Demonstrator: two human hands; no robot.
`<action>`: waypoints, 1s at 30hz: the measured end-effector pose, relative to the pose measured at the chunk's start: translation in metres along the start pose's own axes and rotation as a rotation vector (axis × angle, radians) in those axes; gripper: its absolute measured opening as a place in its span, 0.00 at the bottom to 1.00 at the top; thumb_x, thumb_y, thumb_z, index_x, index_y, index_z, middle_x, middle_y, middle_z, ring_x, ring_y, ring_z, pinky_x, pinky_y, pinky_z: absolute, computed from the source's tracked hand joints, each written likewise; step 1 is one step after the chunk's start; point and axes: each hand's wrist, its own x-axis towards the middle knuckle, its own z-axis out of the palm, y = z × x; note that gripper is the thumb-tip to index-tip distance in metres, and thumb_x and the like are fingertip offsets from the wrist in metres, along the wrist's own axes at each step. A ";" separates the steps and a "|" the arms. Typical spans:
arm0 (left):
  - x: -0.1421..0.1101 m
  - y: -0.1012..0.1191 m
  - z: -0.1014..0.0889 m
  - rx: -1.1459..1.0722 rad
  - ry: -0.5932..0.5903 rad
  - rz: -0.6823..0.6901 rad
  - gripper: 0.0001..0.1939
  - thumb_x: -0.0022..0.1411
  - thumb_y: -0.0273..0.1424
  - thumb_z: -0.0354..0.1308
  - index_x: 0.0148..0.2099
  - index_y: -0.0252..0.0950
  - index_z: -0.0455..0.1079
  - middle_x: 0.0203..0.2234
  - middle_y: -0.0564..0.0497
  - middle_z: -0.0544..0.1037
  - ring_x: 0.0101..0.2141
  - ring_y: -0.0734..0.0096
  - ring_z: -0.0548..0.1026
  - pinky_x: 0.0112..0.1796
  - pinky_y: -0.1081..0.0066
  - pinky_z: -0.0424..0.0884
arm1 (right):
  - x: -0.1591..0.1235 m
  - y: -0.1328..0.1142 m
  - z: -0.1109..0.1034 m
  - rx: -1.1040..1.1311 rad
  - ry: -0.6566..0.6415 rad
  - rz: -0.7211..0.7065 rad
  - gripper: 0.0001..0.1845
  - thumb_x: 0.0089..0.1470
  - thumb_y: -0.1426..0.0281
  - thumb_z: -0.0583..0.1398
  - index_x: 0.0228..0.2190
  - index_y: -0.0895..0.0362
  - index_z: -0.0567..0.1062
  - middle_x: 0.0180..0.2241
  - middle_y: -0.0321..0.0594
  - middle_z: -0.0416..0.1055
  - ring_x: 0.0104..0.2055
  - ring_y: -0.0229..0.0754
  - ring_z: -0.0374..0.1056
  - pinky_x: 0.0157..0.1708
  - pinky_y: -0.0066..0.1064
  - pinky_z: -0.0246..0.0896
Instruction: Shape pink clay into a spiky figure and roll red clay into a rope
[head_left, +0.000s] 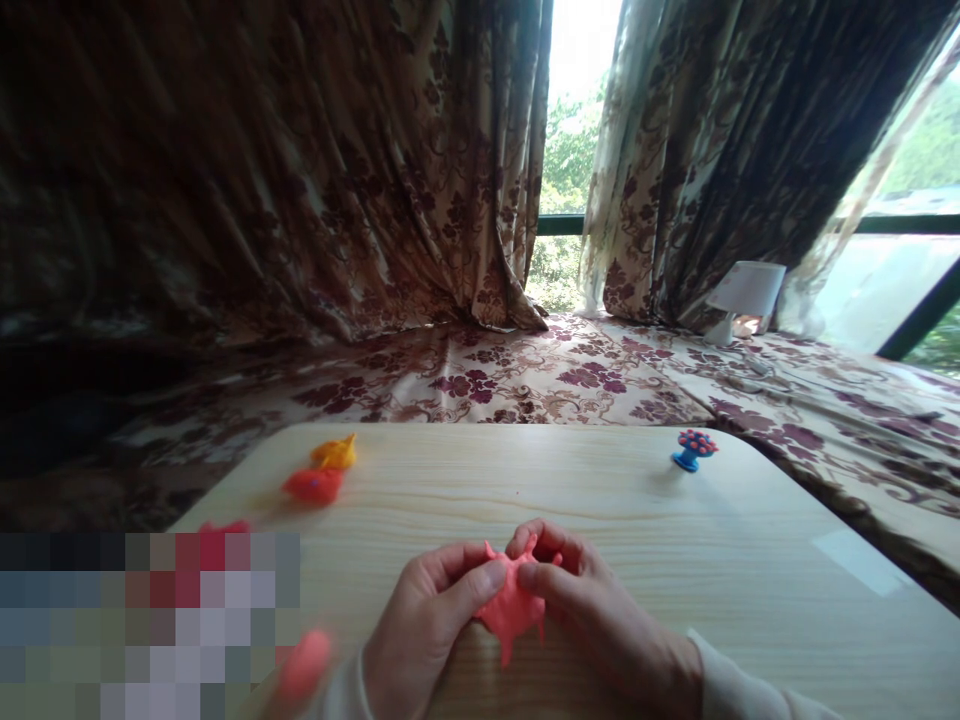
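Between my two hands is a flattened piece of pink modelling clay (511,606), with thin, ragged points sticking out around its edge. My left hand (435,610) grips its left side, the thumb pressed on top. On the opposite side, my right hand (581,590) pinches the clay near its upper right edge with thumb and fingers. The clay is held above the pale wooden table (420,480). The undersides of the fingers are partly hidden behind it.
A red lump (313,487) and a yellow lump (335,452) lie at the table's back left. A blue clay figure with a pink-dotted top (696,449) stands back right. A blurred pink lump (306,662) is left of my wrist. A white lamp (746,290) stands beyond.
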 end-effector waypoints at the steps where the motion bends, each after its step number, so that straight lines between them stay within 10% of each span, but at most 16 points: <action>1: 0.000 0.000 -0.001 0.034 0.013 0.008 0.10 0.56 0.34 0.59 0.36 0.34 0.77 0.26 0.51 0.78 0.31 0.72 0.71 0.36 0.74 0.65 | 0.000 0.000 0.000 0.007 -0.003 -0.005 0.07 0.47 0.72 0.63 0.30 0.58 0.70 0.24 0.31 0.66 0.24 0.32 0.60 0.25 0.23 0.52; 13: 0.003 -0.001 -0.004 0.046 0.198 0.122 0.11 0.51 0.34 0.63 0.36 0.36 0.73 0.26 0.53 0.76 0.30 0.72 0.72 0.32 0.76 0.66 | 0.001 0.000 0.002 0.046 0.032 -0.041 0.08 0.50 0.68 0.63 0.33 0.58 0.73 0.29 0.35 0.69 0.32 0.37 0.64 0.36 0.28 0.57; 30: -0.002 0.006 -0.004 0.206 0.131 0.183 0.08 0.52 0.29 0.58 0.36 0.34 0.73 0.28 0.51 0.79 0.29 0.72 0.73 0.32 0.75 0.68 | 0.002 -0.007 0.004 0.260 -0.064 0.017 0.06 0.51 0.76 0.59 0.32 0.60 0.77 0.23 0.35 0.70 0.29 0.35 0.65 0.30 0.23 0.59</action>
